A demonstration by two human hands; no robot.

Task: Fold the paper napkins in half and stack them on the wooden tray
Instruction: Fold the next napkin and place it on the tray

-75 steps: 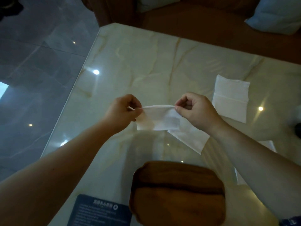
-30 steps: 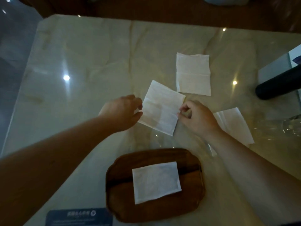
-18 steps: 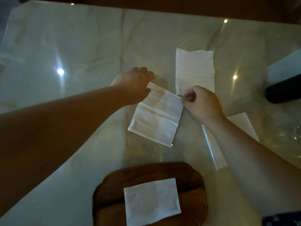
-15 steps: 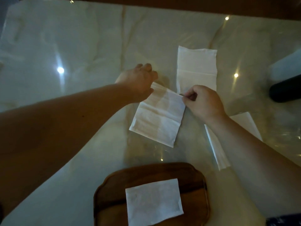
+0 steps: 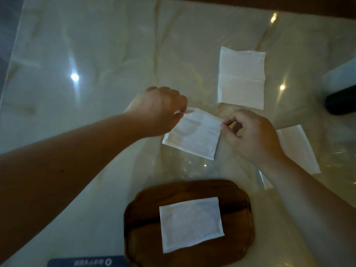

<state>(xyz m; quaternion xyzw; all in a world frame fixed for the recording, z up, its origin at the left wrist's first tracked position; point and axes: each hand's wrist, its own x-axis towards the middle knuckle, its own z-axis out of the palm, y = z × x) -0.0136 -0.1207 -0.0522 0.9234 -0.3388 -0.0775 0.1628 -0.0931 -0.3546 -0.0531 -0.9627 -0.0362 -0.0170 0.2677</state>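
Your left hand (image 5: 158, 110) and right hand (image 5: 252, 135) each have fingers (image 5: 228, 122) pinched shut on a far corner of the napkin (image 5: 192, 135), its near edge on the desk (image 5: 96, 54). Pull unevenly and the thin paper may tear or fold crooked. The wooden tray (image 5: 146, 228), nearer you than your fingers, holds one folded napkin (image 5: 190, 222).

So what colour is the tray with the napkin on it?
Dark brown wood. The wooden tray shows best in the head view, the only one here.
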